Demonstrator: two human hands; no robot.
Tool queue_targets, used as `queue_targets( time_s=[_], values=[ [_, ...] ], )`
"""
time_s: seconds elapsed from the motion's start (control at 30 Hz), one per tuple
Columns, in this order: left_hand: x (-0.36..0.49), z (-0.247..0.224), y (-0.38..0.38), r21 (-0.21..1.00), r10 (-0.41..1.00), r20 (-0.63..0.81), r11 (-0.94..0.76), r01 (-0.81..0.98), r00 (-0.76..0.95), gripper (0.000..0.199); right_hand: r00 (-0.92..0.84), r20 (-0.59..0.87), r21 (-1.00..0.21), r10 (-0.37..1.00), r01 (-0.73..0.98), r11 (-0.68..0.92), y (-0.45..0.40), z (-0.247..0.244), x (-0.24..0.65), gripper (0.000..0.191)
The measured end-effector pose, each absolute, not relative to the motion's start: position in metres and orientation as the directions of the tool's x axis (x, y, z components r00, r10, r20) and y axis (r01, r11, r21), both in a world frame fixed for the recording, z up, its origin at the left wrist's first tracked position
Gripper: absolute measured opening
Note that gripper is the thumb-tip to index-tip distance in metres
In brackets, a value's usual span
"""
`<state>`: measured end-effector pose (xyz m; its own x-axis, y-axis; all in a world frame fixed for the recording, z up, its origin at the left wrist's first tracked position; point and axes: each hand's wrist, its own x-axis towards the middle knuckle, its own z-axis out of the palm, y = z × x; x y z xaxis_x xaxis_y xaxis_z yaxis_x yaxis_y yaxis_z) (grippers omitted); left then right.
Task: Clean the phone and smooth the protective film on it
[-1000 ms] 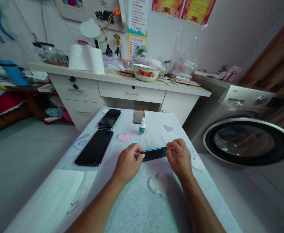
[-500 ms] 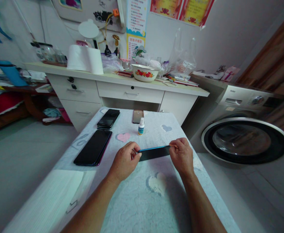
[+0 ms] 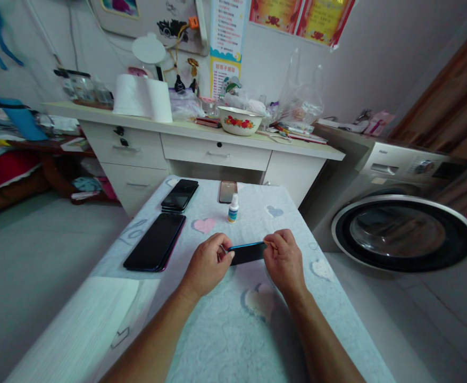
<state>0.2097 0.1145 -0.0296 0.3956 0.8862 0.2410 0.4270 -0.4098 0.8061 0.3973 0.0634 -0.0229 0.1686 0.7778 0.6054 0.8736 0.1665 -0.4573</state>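
A dark smartphone (image 3: 248,254) with a blue edge is tilted up above the cloth-covered table, its long side running left to right. My left hand (image 3: 209,264) is closed on its left end between thumb and fingers. Along the phone's upper edge, towards the right, my right hand (image 3: 284,261) has its fingers pinched together; whatever small thing they hold is hidden. The phone's right end is covered by that hand. Just beyond the phone stands a small white bottle (image 3: 233,208) with a blue and yellow label.
Black phones (image 3: 156,242) lie at the left table edge, with more stacked phones (image 3: 180,195) behind them. Another phone (image 3: 228,191) lies at the far edge. Beyond stands a white desk (image 3: 217,154) bearing a flowered bowl (image 3: 239,121); a washing machine (image 3: 401,175) is at right.
My right hand has slid left along the phone's upper edge, with fingers still pinched. My left hand keeps its hold on the left end. The camera view has shifted very slightly.
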Motion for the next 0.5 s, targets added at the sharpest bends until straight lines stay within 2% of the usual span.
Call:
queue_targets(
  time_s=[0.2, 0.5],
  values=[
    [0.21, -0.031, 0.114, 0.865, 0.901, 0.211, -0.352, 0.358, 0.378, 0.005, 0.093, 0.595, -0.443, 0.798, 0.867, 0.229, 0.062, -0.023, 0.379, 0.024],
    [0.211, -0.034, 0.115, 0.876, 0.896, 0.225, -0.358, 0.324, 0.382, 0.008, -0.008, 0.605, -0.419, 0.796, 0.847, 0.327, 0.062, -0.027, 0.362, 0.027]
  ],
)
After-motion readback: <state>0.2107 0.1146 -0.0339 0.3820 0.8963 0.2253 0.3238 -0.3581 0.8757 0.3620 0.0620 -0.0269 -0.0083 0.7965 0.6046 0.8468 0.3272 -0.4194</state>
